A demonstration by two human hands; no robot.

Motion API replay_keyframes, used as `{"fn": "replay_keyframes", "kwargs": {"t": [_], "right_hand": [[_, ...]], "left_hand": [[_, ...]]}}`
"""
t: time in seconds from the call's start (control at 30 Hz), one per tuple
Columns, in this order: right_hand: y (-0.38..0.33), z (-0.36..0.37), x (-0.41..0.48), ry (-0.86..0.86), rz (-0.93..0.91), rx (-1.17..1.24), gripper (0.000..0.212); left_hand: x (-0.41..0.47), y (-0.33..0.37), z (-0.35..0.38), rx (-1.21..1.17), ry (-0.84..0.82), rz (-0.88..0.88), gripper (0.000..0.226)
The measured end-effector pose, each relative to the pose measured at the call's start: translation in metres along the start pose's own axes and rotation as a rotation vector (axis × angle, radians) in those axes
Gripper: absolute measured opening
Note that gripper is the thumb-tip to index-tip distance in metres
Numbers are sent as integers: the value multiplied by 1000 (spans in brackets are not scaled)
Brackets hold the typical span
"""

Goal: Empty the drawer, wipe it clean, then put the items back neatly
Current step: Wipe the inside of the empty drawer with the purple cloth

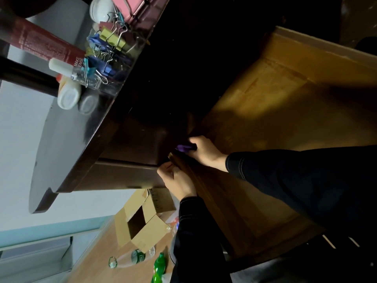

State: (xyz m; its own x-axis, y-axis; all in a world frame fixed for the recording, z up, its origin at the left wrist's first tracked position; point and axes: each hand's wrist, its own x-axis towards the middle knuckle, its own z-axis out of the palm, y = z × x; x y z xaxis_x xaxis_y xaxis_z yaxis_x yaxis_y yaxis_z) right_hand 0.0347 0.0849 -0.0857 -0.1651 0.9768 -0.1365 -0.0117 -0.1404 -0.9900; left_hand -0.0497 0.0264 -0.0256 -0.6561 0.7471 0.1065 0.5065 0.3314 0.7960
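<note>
The wooden drawer (285, 123) is pulled out from under the dark desk (142, 139), and its bare light-brown bottom shows. My right hand (206, 152) grips a purple cloth (183, 148) and presses it into the drawer's inner corner, right under the desk's edge. My left hand (177, 180) is just beside it, fingers curled over the drawer's side wall (195, 184). Dark sleeves cover both arms. Shadow under the desk hides the deepest part of the drawer.
On the desk top lie a red book (47, 43), a heap of coloured binder clips (108, 48), small white bottles (68, 97) and a pink holder (130, 7). On the floor are an open cardboard box (140, 225), a clear plastic bottle (130, 259) and a green bottle (159, 266).
</note>
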Motion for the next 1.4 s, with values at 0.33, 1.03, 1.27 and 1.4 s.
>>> {"fn": "replay_keyframes", "kwargs": {"t": [0.33, 1.03, 1.27, 1.4], "right_hand": [[1, 6, 1, 33, 27, 9, 33], [4, -1, -8, -4, -31, -11, 19], [-5, 0, -6, -1, -58, 3, 10], [6, 0, -14, -2, -75, -31, 5]], "left_hand": [[-12, -16, -8, 26, -92, 162, 25], [-14, -12, -8, -43, -69, 125, 24], [-14, -13, -8, -56, -49, 113, 25], [-16, -10, -8, -61, -48, 110, 25]]}}
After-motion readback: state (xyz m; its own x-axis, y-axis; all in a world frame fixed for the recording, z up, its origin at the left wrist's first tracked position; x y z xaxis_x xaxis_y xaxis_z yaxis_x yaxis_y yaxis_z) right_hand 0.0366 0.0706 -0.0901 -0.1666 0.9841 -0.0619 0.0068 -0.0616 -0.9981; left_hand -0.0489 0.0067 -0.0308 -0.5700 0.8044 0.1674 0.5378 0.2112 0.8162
